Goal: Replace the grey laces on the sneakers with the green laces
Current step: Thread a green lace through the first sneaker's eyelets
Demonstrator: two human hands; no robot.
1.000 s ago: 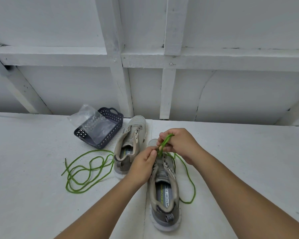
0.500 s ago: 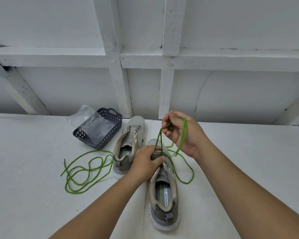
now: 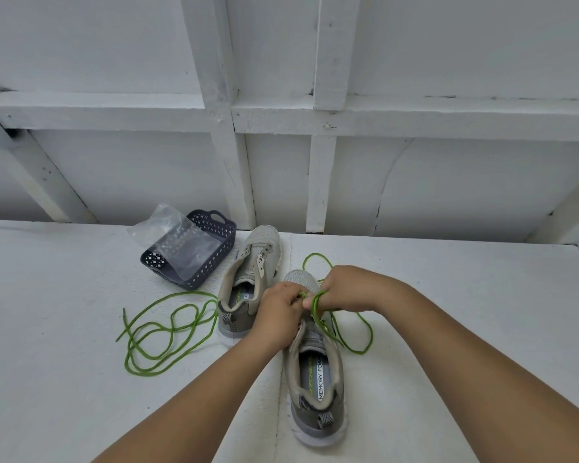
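Furthest left, the spare green lace [image 3: 168, 332] lies in loose coils on the white table [image 3: 57, 379] – limp cord, nearly weightless, so we would lift it by its stiff tip, the only part firm enough to push through an eyelet. Behind it a dark basket [image 3: 211, 259] holds a clear bag [image 3: 168, 238]. Next comes the far sneaker [image 3: 248, 282], bare of laces, light and soft-sided; we judge it will slide unless pinned down. Our left hand [image 3: 279, 317] has its fingers curled, pinching the working green lace [image 3: 350, 339] at the front eyelets of the near sneaker [image 3: 316, 379]. Our right hand [image 3: 351, 289] grips the same lace, which wraps round a finger – its slack trails on the table to the right. No grey laces show anywhere.
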